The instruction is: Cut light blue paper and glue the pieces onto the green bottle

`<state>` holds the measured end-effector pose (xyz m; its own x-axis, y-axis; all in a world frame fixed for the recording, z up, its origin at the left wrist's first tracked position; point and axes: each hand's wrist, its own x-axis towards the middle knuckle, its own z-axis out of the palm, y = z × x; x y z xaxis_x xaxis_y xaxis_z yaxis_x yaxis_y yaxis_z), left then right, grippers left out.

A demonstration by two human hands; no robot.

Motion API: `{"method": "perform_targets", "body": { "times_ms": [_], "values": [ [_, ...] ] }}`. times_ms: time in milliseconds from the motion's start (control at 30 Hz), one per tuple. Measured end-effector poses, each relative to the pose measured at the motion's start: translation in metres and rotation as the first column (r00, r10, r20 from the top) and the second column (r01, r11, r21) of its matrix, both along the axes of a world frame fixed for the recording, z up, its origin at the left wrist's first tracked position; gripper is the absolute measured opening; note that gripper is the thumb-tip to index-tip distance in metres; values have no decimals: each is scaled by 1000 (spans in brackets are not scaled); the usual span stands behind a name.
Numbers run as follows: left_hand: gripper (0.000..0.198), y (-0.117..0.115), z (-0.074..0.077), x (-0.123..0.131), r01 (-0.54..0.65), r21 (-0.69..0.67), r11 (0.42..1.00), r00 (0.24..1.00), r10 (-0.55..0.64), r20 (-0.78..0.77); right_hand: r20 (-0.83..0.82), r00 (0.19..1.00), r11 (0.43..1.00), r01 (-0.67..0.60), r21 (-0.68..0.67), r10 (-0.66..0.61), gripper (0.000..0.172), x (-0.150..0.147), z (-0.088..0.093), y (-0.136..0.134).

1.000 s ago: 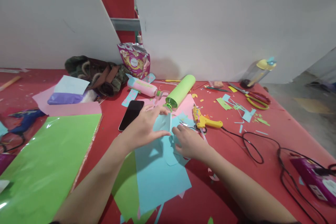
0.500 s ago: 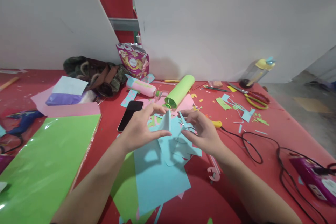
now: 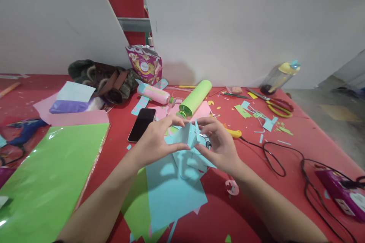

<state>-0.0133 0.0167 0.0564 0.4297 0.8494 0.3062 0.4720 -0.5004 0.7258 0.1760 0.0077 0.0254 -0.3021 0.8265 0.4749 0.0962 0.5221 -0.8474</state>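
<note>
My left hand point(image 3: 155, 138) pinches a folded light blue paper piece point(image 3: 183, 135) between thumb and fingers. Across from it, my right hand point(image 3: 221, 145) grips a second, narrow light blue paper piece point(image 3: 197, 132) by its edges. The two pieces stand upright close together; whether they touch, I cannot tell. Beneath both hands lie blue paper scraps and a larger light blue sheet point(image 3: 175, 201), on top of a green sheet point(image 3: 137, 205). A yellow-handled tool point(image 3: 234, 133) with a black cord lies just right of my right hand, partly hidden by it.
Behind the hands lie a green paper-wrapped bottle point(image 3: 196, 98) and a pink one point(image 3: 155, 95). A phone point(image 3: 142, 124) is left of them. Scissors point(image 3: 278, 107), a clear bottle point(image 3: 281, 78) and a purple power strip point(image 3: 340, 193) are at right. Green film-wrapped sheets point(image 3: 51, 174) lie left.
My right hand has brought its blue paper piece left, and my left hand has shifted slightly right, so the two pieces are now nearly together.
</note>
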Motion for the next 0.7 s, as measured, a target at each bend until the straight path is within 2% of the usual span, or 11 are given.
{"method": "perform_targets", "body": {
  "times_ms": [167, 500, 700],
  "values": [
    [35, -1, 1, 1, 18, 24, 1000, 1000, -18, 0, -45, 999, 1000, -3, -9, 2, 20, -2, 1, -1],
    [34, -3, 2, 3, -17, 67, 998, 999, 15, 35, -44, 998, 999, 50, -13, -51, 20, -6, -3, -4],
    [32, -4, 2, 6, -37, 98, 995, 998, 31, 55, -91, 995, 999, 41, -12, -42, 22, -7, -4, -6]
  ]
}}
